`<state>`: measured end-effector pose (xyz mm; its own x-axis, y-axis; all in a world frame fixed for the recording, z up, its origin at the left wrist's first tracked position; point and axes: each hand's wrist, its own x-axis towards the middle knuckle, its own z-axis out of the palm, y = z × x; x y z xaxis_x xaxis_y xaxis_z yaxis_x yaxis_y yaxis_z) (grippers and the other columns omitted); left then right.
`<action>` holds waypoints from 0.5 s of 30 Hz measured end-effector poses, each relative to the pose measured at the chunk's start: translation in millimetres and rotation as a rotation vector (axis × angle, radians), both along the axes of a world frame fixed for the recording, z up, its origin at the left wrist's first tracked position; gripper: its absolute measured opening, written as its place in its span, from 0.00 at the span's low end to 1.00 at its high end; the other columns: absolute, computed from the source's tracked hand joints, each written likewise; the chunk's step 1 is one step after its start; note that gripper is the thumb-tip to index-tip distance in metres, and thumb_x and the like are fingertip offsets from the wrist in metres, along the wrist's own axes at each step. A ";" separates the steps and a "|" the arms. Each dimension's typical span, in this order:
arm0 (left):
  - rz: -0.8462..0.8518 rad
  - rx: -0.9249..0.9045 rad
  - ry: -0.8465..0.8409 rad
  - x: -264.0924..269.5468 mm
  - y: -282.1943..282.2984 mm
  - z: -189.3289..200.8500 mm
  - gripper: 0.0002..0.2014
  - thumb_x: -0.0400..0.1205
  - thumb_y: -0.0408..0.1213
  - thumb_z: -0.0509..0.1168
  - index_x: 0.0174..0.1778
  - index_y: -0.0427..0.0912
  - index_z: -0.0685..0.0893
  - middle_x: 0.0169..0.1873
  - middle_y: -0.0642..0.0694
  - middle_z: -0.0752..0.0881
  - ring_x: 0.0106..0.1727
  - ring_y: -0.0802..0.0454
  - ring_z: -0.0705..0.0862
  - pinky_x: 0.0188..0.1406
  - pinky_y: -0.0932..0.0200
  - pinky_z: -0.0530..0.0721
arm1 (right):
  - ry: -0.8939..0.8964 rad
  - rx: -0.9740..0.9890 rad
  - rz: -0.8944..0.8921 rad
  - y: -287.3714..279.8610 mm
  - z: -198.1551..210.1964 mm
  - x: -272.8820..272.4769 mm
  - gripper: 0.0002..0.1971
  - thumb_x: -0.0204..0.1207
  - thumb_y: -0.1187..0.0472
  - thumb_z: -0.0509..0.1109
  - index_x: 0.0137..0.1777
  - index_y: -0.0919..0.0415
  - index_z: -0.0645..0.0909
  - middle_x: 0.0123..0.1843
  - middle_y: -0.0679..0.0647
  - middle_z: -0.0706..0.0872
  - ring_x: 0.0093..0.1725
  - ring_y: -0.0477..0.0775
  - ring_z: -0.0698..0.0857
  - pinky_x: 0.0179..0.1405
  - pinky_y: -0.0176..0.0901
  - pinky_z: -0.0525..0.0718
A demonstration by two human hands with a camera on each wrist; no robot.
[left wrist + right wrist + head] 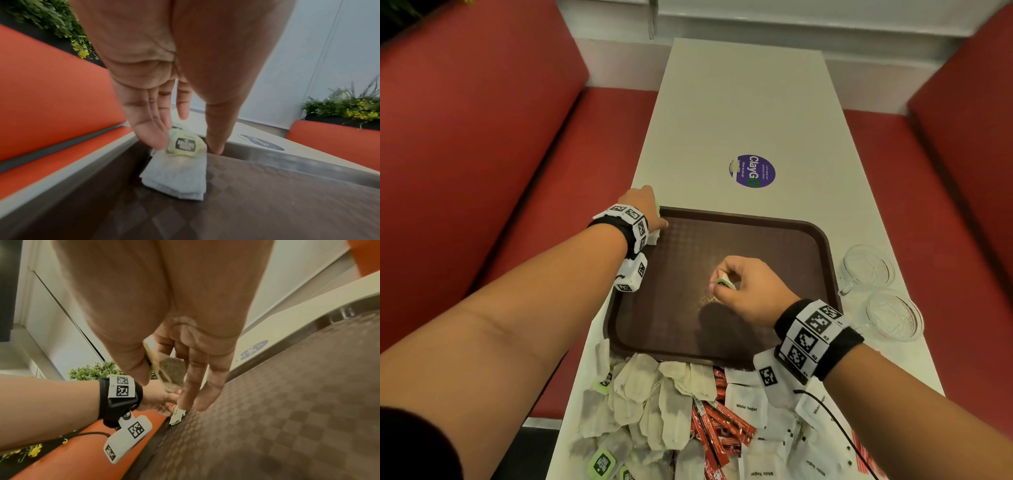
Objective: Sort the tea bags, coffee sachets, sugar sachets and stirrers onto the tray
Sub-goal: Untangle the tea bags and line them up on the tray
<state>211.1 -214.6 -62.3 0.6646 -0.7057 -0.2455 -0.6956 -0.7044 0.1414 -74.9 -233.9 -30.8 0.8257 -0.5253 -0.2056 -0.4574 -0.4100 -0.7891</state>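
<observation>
A brown tray (825,246) lies on the white table. My left hand (654,219) is at the tray's far left corner, fingers straight, touching a small stack of tea bags (176,177) with a green tag (185,144) on top; the stack lies on the tray floor (267,203). My right hand (722,281) hovers over the tray's middle and pinches a tea bag (171,369) between thumb and fingers, its green tag (724,282) showing. Near me lies a pile of tea bags (647,394), red coffee sachets (719,418) and white sugar sachets (746,404).
Two glass cups (868,265) (893,313) stand right of the tray. A purple round sticker (752,170) is on the table beyond it. Red benches (482,137) flank the table on both sides. The pile touches the tray's near rim.
</observation>
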 end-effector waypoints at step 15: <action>-0.067 -0.022 -0.002 -8.6 8.7 20.8 0.22 0.80 0.52 0.71 0.64 0.42 0.82 0.60 0.41 0.85 0.61 0.40 0.83 0.57 0.49 0.84 | 0.008 -0.010 -0.017 2.1 4.8 7.8 0.06 0.78 0.52 0.76 0.44 0.52 0.84 0.39 0.47 0.90 0.38 0.45 0.88 0.44 0.47 0.89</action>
<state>202.5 -205.9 -41.6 0.6165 -0.7537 -0.2279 -0.7412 -0.6532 0.1549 -67.1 -231.9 -26.0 0.8150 -0.5413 -0.2069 -0.4707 -0.4102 -0.7812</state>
